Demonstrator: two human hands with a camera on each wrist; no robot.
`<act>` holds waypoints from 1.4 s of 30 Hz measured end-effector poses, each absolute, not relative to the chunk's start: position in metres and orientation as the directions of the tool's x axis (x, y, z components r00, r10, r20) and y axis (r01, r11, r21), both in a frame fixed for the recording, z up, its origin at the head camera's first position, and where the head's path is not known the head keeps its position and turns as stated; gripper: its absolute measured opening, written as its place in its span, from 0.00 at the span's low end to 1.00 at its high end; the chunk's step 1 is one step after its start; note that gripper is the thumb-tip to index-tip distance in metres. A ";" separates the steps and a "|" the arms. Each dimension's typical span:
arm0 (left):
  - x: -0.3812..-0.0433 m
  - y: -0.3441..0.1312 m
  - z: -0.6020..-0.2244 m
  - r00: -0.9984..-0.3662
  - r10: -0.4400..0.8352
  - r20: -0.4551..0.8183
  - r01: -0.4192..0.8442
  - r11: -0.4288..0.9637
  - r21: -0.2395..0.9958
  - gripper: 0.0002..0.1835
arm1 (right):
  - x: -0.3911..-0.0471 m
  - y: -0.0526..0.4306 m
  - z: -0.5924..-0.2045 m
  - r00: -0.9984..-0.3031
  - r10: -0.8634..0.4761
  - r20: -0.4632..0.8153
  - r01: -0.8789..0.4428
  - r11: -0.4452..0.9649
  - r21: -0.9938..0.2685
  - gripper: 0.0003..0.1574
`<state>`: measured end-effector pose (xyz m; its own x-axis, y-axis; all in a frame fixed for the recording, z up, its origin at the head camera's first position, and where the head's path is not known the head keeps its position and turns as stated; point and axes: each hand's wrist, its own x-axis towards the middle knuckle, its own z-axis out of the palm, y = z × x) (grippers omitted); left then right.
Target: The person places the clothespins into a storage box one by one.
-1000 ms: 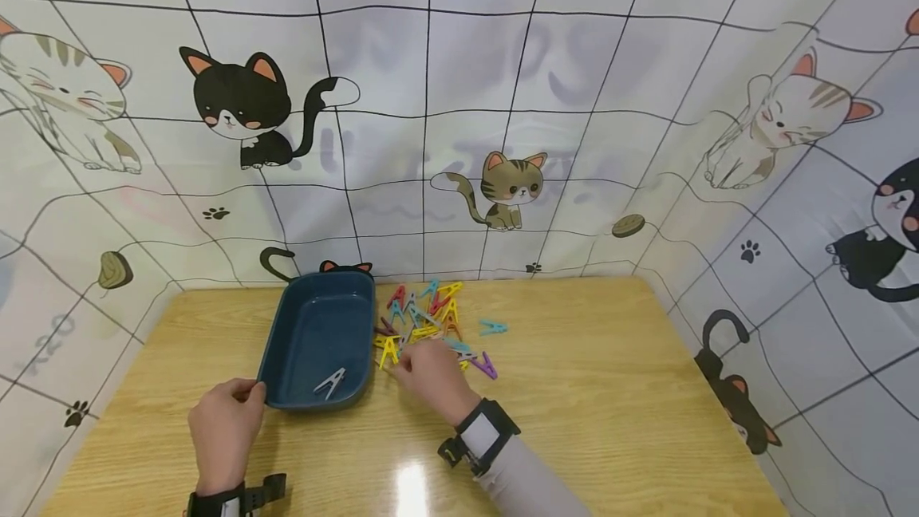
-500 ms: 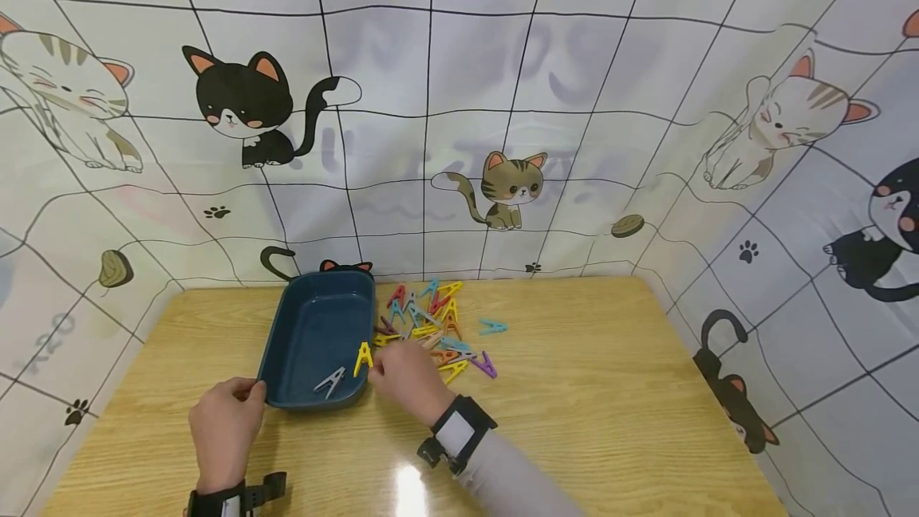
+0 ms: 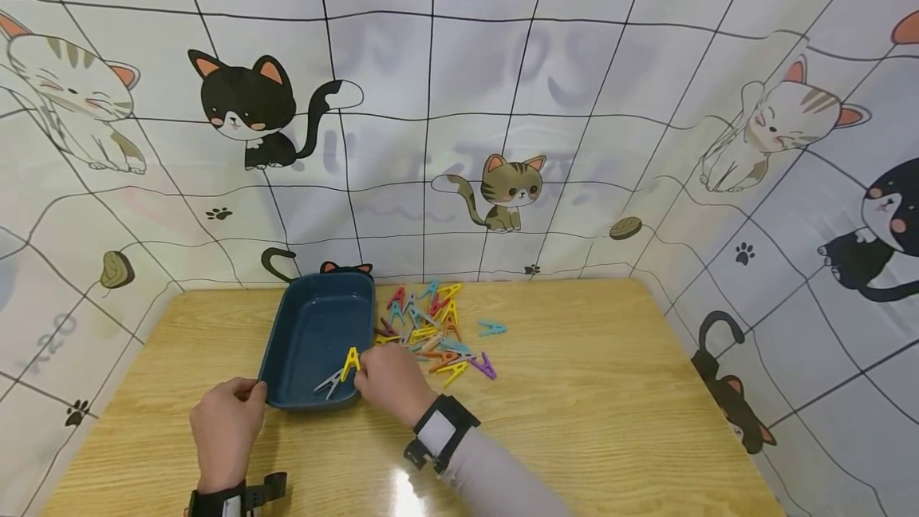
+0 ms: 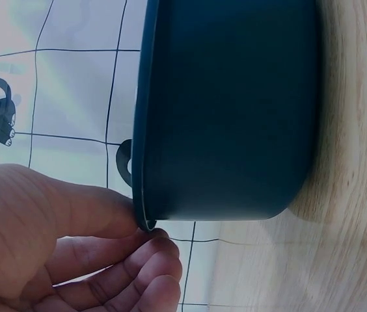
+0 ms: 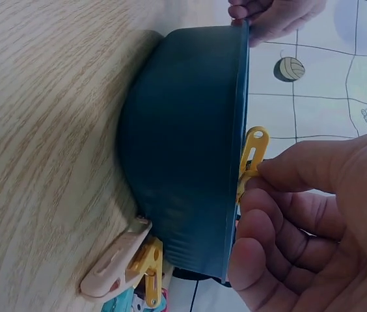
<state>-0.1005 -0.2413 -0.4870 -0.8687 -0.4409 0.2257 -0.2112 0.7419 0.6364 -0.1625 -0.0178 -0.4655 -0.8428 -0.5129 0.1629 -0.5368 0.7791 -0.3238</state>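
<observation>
A dark blue rectangular tub (image 3: 319, 301) stands on the left half of the table. My left hand (image 3: 226, 429) pinches its near left corner rim between thumb and fingers, as the left wrist view (image 4: 86, 240) also shows. My right hand (image 3: 393, 381) is over the tub's right rim and pinches a yellow clothespin (image 3: 349, 362) between thumb and index finger. In the right wrist view the yellow clothespin (image 5: 254, 153) shows just above the rim. A grey clothespin (image 3: 329, 381) lies on the tub floor near its front end, partly behind the yellow one in the head view.
To the right of the tub lies a loose pile of colourful clothespins (image 3: 438, 313), several touching or overlapping. A light blue clothespin (image 3: 492, 328) lies apart on the right. Behind the wooden table (image 3: 574, 389) hangs a cat-patterned sheet (image 3: 395, 142).
My right hand has lifted the yellow clothespin from the pile and carried it left over the tub's right rim. My left hand keeps its hold on the tub's corner.
</observation>
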 end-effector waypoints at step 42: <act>-0.101 -0.241 -0.487 -0.868 -0.444 0.224 -0.216 0.743 0.633 0.10 | -0.167 0.030 -0.474 -0.899 -0.399 0.184 -0.422 0.671 -0.609 0.27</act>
<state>-0.1008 -0.2415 -0.4873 -0.8675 -0.4440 0.2242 -0.2165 0.7429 0.6335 -0.1668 0.0300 -0.4740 -0.8986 -0.3985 0.1838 -0.4223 0.6712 -0.6093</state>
